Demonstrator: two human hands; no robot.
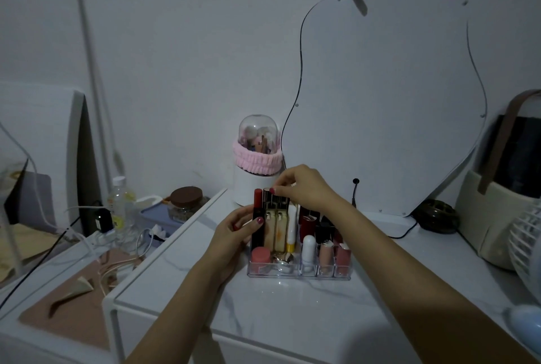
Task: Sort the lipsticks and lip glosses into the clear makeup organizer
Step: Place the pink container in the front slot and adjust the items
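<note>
The clear makeup organizer (295,273) stands on the white marble tabletop, filled with several upright lipsticks and lip glosses. A red-and-black lipstick (258,217) stands at its back left corner, with two tall gold lip glosses (276,227) beside it. My left hand (234,235) holds the organizer's left side, thumb on the black tube. My right hand (304,188) reaches from above and pinches the dark gold-patterned caps of the tall glosses. A white lip balm (308,249) and pink lipsticks (342,257) fill the front slots.
A domed brush holder with a pink headband (257,159) stands just behind the organizer. A wavy mirror (386,106) leans on the wall. A fan (527,246) and beige appliance (494,211) sit right. A lower table on the left holds a bottle (118,208), jar (186,202) and cables.
</note>
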